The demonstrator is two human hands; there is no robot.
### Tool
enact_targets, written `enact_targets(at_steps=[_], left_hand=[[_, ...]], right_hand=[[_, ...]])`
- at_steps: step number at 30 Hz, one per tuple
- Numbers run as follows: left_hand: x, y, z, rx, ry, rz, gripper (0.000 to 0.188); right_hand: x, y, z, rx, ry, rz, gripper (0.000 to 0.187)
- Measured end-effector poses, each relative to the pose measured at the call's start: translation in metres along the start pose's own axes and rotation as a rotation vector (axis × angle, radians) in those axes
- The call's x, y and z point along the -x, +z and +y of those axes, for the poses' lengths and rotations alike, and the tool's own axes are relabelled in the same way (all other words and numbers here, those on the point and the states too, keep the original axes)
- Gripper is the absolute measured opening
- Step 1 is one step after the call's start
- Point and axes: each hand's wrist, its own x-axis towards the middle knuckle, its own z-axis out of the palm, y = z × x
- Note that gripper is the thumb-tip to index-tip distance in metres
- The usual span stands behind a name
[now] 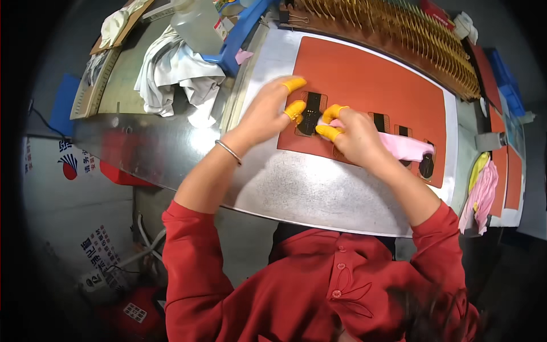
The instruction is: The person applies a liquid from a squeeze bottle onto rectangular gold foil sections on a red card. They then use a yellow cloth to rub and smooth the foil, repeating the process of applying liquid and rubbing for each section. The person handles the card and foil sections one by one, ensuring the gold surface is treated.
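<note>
Yellow-tipped right hand point(358, 135) grips cloth point(404, 147). Left hand point(266, 115), open, perhaps steadies a panel point(312, 107) near the mat's point(373, 71) left edge.

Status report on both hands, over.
Right hand holding pink cloth. Left hand open, beside black piece. Piece on orange mat. Cloth partly covering neighbouring pieces.

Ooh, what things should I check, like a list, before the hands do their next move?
1. Yellow finger covers on the left hand and right hand: ok.
2. Pink cloth held by the right hand: ok.
3. Orange mat looks flat: ok.
4. Cloth's loose end away from the dark pieces on the right: not ok, it overlaps some in this view.
5. Left fingertips touching the leftmost dark piece: cannot tell, they're right beside it.
</note>
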Motion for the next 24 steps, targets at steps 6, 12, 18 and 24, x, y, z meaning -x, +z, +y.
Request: enact_targets(at_steps=[6,12,18,24], left_hand=[[0.004,-0.002,-0.022,-0.222,0.042,0.041,0.040],[0.006,-0.002,-0.020,-0.206,0.039,0.053,0.042],[0.008,-0.002,-0.021,-0.207,0.016,0.061,0.042],[0.008,-0.003,-0.018,-0.208,0.010,0.049,0.041]], right_hand=[[0.000,0.027,-0.005,0.247,-0.008,0.072,0.016],[0.001,0.028,-0.005,0.271,0.023,0.063,0.017],[0.000,0.034,-0.004,0.288,0.013,0.072,0.015],[0.000,0.038,-0.004,0.268,-0.019,0.111,0.013]])
